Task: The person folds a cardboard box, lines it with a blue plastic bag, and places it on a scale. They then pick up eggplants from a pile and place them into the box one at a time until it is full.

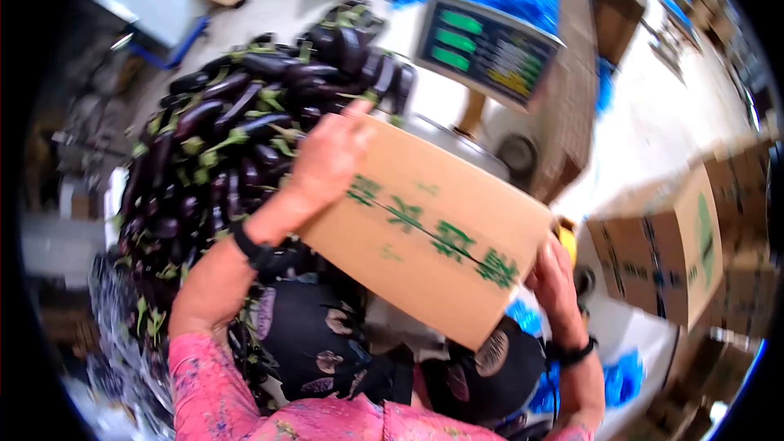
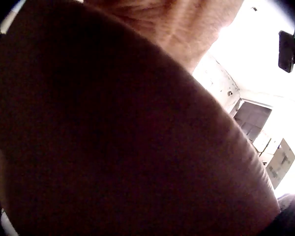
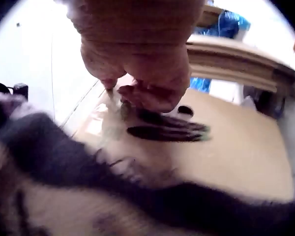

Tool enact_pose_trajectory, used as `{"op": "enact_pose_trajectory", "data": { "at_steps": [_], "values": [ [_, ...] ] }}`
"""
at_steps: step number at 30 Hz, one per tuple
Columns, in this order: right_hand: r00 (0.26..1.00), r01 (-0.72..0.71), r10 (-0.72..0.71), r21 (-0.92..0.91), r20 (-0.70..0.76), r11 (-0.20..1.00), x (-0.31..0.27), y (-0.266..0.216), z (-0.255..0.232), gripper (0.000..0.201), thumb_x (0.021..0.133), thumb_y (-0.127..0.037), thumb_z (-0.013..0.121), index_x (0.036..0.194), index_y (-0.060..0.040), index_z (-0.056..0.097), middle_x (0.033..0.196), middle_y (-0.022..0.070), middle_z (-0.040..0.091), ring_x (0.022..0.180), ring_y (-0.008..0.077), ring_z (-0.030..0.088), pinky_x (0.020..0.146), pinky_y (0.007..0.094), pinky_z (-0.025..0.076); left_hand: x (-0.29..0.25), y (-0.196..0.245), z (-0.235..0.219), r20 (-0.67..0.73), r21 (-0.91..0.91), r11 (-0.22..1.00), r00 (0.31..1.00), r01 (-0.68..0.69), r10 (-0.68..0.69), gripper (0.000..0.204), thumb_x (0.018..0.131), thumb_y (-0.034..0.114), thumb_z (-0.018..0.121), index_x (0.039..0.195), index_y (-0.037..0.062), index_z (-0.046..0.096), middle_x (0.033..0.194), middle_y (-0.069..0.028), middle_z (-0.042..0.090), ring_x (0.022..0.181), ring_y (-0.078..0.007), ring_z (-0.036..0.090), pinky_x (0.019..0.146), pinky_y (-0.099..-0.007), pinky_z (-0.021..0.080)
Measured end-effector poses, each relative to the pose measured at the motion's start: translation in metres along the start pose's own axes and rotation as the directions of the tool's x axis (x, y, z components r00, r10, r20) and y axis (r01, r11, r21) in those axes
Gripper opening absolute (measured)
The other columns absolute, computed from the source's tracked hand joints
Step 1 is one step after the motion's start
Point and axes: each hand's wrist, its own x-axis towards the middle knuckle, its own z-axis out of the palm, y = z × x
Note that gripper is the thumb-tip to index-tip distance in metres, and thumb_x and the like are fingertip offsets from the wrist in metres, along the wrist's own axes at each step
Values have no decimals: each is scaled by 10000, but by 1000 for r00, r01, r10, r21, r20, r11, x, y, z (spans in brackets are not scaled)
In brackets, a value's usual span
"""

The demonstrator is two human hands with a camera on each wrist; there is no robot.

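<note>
Pink floral garment [image 1: 214,384] sits foremost; ahead, the cardboard box [image 1: 429,233] lies between the left hand [image 1: 328,159], gripping its left end, and right hand [image 1: 556,279], gripping its right.

Bright head view, warped edges; left wrist dark against glare; right wrist blurred.

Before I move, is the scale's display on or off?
On: three green readouts glow on the scale display, beyond the cardboard box. The digits are too blurred to read.
</note>
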Motion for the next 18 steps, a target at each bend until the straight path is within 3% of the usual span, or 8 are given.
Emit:
{"op": "enact_pose_trajectory", "data": {
  "at_steps": [1,2,3,4,9,10,12,18],
  "values": [
    [1000,4,-6,168,9,986,1,16,2,217,974,-204,540,1034,-22,640,666,-29,529,586,69,514,534,251,410,-2,-1,-5,-5,7,999,999,-49,49,396,1001,222,549,1370,75,543,1195,-227,633,1090,-392,606,930,-453,500],
    [997,-26,36,-150,64,988,7,39,-19,175,902,-155,572,925,-23,685,719,-5,633,616,100,574,564,261,450,-3,-2,-8,1,6,995,995,-103,103,432,1007,227,543,1404,59,515,1209,-224,630,1130,-402,604,966,-439,487],
    [996,-71,80,-157,47,985,3,37,-8,162,831,-114,603,888,-23,724,856,23,719,736,117,644,663,268,504,-3,2,-8,31,8,1000,999,18,-18,440,1011,250,537,1417,87,499,1161,-220,631,1075,-410,610,923,-456,498],
    [999,17,-15,-71,41,997,3,72,-13,196,844,-128,658,975,-4,735,892,13,731,845,117,657,776,266,520,-3,4,-7,68,0,990,988,138,-138,448,1014,274,532,1431,114,483,1113,-216,633,1021,-418,616,881,-473,510],
    [1000,11,-10,-21,20,1000,22,91,-14,372,907,-280,702,1116,27,697,1084,65,716,980,136,644,877,313,521,1,1,-9,70,-1,995,993,96,-96,505,1017,386,507,1446,128,445,1002,-233,631,900,-451,636,794,-525,524],
    [991,108,-79,-308,105,945,26,143,-44,355,916,-240,684,1175,2,670,1157,81,690,1034,176,631,923,342,507,0,-2,-8,49,0,997,996,77,-77,516,1013,407,509,1442,126,451,971,-244,645,866,-465,646,768,-540,530],
    [939,345,-213,-758,272,553,34,247,-105,378,934,-159,648,1294,-50,614,1303,114,637,1143,258,603,1015,399,479,-1,-11,-9,13,-5,997,997,80,-80,544,1007,432,512,1440,108,451,918,-262,664,826,-481,657,744,-560,533],
    [985,28,35,-350,172,936,67,187,-42,518,981,-364,603,1350,-6,537,1327,116,596,1204,242,580,967,383,513,8,-62,-36,125,-84,958,956,275,-264,551,1009,394,519,1461,98,409,1005,-305,667,949,-487,652,823,-525,531]
  ]
}}
